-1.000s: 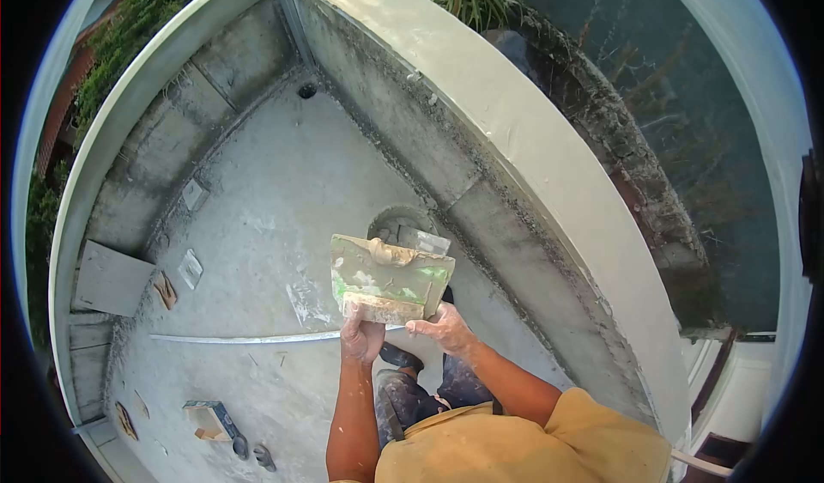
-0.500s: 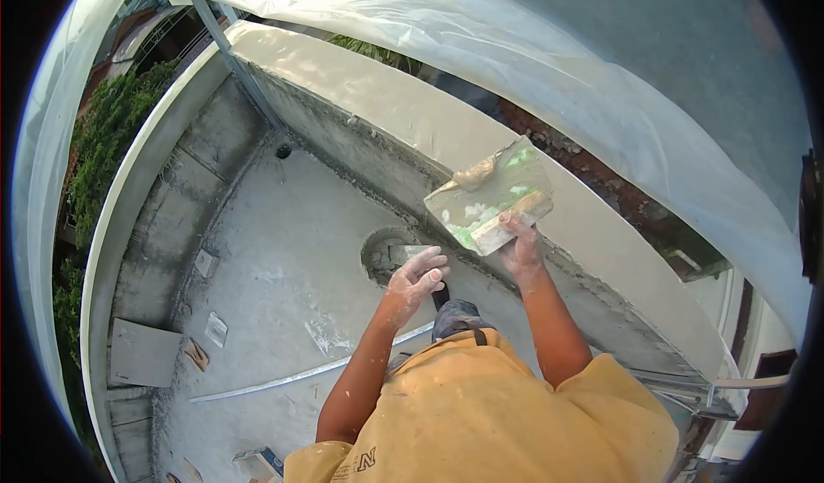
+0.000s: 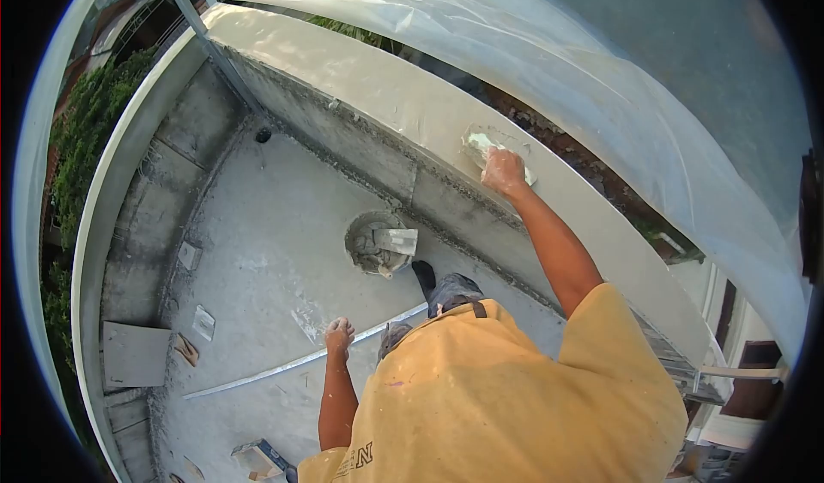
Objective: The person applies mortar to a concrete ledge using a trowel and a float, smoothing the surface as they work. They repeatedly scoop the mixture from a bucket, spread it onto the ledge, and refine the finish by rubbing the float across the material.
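Observation:
My right hand [image 3: 505, 172] is closed around a plastering trowel [image 3: 481, 145], mostly hidden beneath the hand. The trowel lies against the top of the curved wall [image 3: 378, 79], with a patch of wet plaster around it. My left hand [image 3: 339, 334], dusted with white, hangs low over the floor, its fingers curled with nothing seen in them. Between the wall and my feet stands a round bucket [image 3: 350, 247] of grey plaster. A flat metal blade [image 3: 396, 241] rests across it.
A long pale straightedge [image 3: 292, 364] lies on the concrete floor behind the bucket. Against the left wall leans a square board [image 3: 136, 354]. A box [image 3: 260, 460] sits at the lower left. Clear plastic sheeting [image 3: 481, 32] hangs beyond the wall.
My right hand has moved up and turned the trowel face down onto the wall top. My left hand has dropped away from beside the bucket towards the lower left, its fingers curling in.

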`<state>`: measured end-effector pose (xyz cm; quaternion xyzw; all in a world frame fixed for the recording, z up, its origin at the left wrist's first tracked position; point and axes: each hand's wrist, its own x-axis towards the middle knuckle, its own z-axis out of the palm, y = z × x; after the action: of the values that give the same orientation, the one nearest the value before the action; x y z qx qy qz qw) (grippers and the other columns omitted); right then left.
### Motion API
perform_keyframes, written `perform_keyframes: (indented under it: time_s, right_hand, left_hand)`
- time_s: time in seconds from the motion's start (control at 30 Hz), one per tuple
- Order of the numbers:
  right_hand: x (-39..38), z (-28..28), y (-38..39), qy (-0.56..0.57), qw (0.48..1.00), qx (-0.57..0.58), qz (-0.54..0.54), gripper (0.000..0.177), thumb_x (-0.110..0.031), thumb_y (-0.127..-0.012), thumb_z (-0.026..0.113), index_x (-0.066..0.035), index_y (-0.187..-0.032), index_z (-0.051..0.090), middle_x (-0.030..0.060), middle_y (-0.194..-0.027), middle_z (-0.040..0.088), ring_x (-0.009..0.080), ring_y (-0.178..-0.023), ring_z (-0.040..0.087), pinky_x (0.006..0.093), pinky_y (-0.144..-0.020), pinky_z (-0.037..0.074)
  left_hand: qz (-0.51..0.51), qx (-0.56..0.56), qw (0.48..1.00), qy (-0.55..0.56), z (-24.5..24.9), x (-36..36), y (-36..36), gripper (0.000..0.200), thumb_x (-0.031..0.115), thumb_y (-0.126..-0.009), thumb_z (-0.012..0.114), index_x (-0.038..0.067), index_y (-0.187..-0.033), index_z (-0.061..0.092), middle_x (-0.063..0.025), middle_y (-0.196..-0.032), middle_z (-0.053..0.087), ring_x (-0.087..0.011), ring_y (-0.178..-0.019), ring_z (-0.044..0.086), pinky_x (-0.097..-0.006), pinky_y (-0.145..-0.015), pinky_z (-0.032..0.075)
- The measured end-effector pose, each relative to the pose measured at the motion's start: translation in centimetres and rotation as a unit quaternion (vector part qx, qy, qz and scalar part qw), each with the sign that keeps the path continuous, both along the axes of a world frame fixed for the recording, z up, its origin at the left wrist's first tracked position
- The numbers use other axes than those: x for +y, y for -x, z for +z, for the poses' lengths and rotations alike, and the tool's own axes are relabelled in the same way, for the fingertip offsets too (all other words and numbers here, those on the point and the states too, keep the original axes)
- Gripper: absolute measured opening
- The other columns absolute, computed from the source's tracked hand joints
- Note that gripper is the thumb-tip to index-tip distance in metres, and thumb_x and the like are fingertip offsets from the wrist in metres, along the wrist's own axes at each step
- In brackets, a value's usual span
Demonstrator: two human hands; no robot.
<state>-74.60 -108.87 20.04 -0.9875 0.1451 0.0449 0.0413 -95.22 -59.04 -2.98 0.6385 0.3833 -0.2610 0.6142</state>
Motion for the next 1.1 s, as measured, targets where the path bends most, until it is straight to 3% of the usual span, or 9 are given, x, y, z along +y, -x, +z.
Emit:
perform_keyframes:
  time_s: [0.23,0.37,0.4,0.5,0.53,0.63,0.8,1.0,1.1]
  right_hand:
    - [-8.0,7.6,3.4,-0.111,0.963,0.062,-0.236,0.047,-0.021,-0.068,0.070,0.008,-0.105,0.064,0.0233,-0.099,0.068,0.0324,-0.087,0.069,0.0381,-0.076,0.054]
    - [-12.9,2.5,2.2,-0.211,0.920,-0.023,-0.330,0.042,-0.022,-0.069,0.066,0.007,-0.099,0.068,0.0226,-0.097,0.068,0.0305,-0.088,0.069,0.0386,-0.077,0.052]
    - [-11.6,2.5,0.4,-0.174,0.927,-0.056,-0.328,0.042,-0.011,-0.065,0.068,0.011,-0.100,0.065,0.0216,-0.093,0.067,0.0291,-0.081,0.069,0.0386,-0.069,0.054]
    - [-7.7,2.2,-7.7,-0.415,0.845,-0.068,-0.330,0.042,-0.007,-0.066,0.065,0.017,-0.100,0.058,0.0200,-0.085,0.064,0.0303,-0.071,0.068,0.0403,-0.057,0.054]
    - [-6.4,1.9,-11.1,-0.411,0.851,-0.066,-0.320,0.032,-0.007,-0.066,0.063,0.011,-0.092,0.061,0.0172,-0.080,0.063,0.0300,-0.060,0.065,0.0413,-0.051,0.053]
    - [-1.8,1.5,-19.8,-0.305,0.925,-0.055,-0.220,0.034,-0.007,-0.066,0.064,0.011,-0.094,0.060,0.0176,-0.081,0.064,0.0308,-0.064,0.066,0.0430,-0.055,0.055]
    - [-1.7,5.9,-22.8,-0.295,0.949,0.081,-0.079,0.033,-0.009,-0.067,0.067,0.009,-0.094,0.065,0.0177,-0.085,0.067,0.0296,-0.072,0.068,0.0420,-0.066,0.056]
    - [1.5,3.5,-15.1,0.019,0.996,0.084,0.021,0.038,-0.020,-0.069,0.065,0.001,-0.100,0.067,0.0247,-0.102,0.066,0.0367,-0.096,0.065,0.0408,-0.085,0.051]
    - [4.2,4.3,-11.1,0.018,0.985,0.074,0.152,0.040,-0.019,-0.068,0.064,0.003,-0.102,0.063,0.0250,-0.092,0.067,0.0362,-0.086,0.066,0.0403,-0.081,0.051]
  left_hand:
    - [0.081,0.165,0.983,-0.013,-4.0,5.9,17.3,0.024,0.028,-0.090,0.058,0.008,-0.104,0.057,-0.0067,-0.084,0.059,-0.0194,-0.072,0.060,-0.0333,-0.058,0.049]
    - [0.150,0.251,0.956,-0.002,-6.7,7.6,21.8,0.020,0.027,-0.090,0.056,0.009,-0.100,0.056,-0.0061,-0.080,0.057,-0.0188,-0.067,0.058,-0.0330,-0.055,0.047]
    - [0.154,0.245,0.957,-0.001,-6.6,7.6,21.3,0.025,0.028,-0.091,0.055,0.009,-0.107,0.056,-0.0086,-0.088,0.060,-0.0209,-0.073,0.061,-0.0336,-0.058,0.049]
    - [0.184,0.179,0.966,-0.005,-6.3,6.5,17.3,0.039,0.030,-0.092,0.054,0.008,-0.124,0.051,-0.0151,-0.111,0.060,-0.0260,-0.095,0.062,-0.0380,-0.074,0.051]
    - [0.193,0.146,0.970,0.011,-5.9,5.7,15.0,0.043,0.031,-0.093,0.054,0.007,-0.128,0.049,-0.0169,-0.119,0.058,-0.0277,-0.102,0.061,-0.0396,-0.080,0.051]
    - [0.198,0.078,0.977,0.025,-3.4,2.3,7.5,0.045,0.032,-0.095,0.054,0.006,-0.131,0.047,-0.0163,-0.121,0.058,-0.0284,-0.108,0.059,-0.0410,-0.086,0.049]
    - [0.140,-0.017,0.989,0.041,1.7,-1.2,-0.1,0.046,0.035,-0.093,0.058,0.005,-0.127,0.051,-0.0142,-0.116,0.061,-0.0244,-0.104,0.061,-0.0353,-0.082,0.050]
    - [0.167,0.047,0.984,0.047,-2.0,-0.8,4.2,0.043,0.032,-0.094,0.057,0.005,-0.126,0.052,-0.0129,-0.112,0.062,-0.0253,-0.098,0.063,-0.0362,-0.080,0.051]
    - [0.138,0.155,0.978,0.027,-5.2,0.2,8.9,0.045,0.033,-0.094,0.056,0.006,-0.129,0.049,-0.0148,-0.116,0.060,-0.0272,-0.102,0.062,-0.0383,-0.082,0.050]
